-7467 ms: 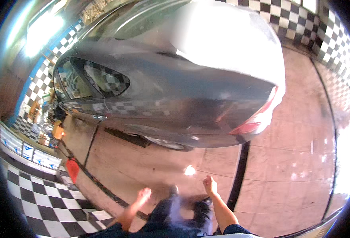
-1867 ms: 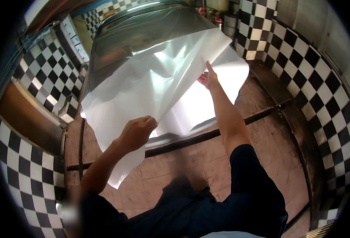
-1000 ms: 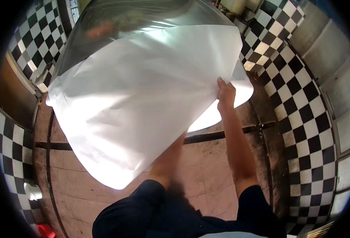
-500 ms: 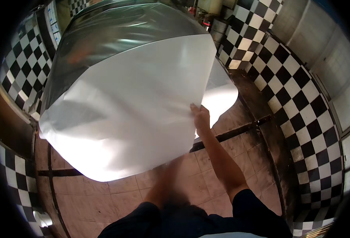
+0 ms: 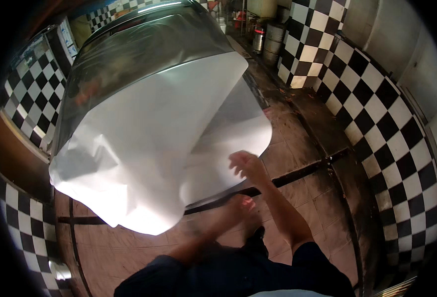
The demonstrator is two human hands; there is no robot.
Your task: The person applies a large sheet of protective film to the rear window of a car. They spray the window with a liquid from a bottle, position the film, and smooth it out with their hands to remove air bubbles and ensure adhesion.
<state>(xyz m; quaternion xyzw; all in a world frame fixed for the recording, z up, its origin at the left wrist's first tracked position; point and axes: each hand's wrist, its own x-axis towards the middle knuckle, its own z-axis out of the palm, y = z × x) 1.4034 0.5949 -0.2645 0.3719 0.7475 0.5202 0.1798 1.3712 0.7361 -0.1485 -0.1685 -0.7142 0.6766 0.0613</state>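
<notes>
A large glossy white sheet [image 5: 134, 123] lies over the near end of a car [image 5: 164, 34], creased and bunched at its left. Its right edge is folded back in a slant, baring a smooth grey-white panel [image 5: 228, 119]. My right hand [image 5: 245, 166] is just over the near right part of that panel, fingers loosely bent and apart, holding nothing. Close below it, off the panel's near edge, my left hand [image 5: 239, 204] is smeared by motion, so its fingers are unclear. Farther back, shiny see-through film or dark glass [image 5: 149, 44] covers the car.
Black-and-white checkered walls [image 5: 372, 114] stand on both sides. Reddish floor tiles [image 5: 298, 203] are crossed by dark channels [image 5: 298, 172]. A metal drum [image 5: 274, 39] and a red-topped canister [image 5: 258, 39] stand at the far right. A white bucket [image 5: 60, 271] sits at the lower left.
My right hand has let go of the sheet's right edge, which has dropped leftward and baits more panel. My left hand has come out from under the sheet toward the right.
</notes>
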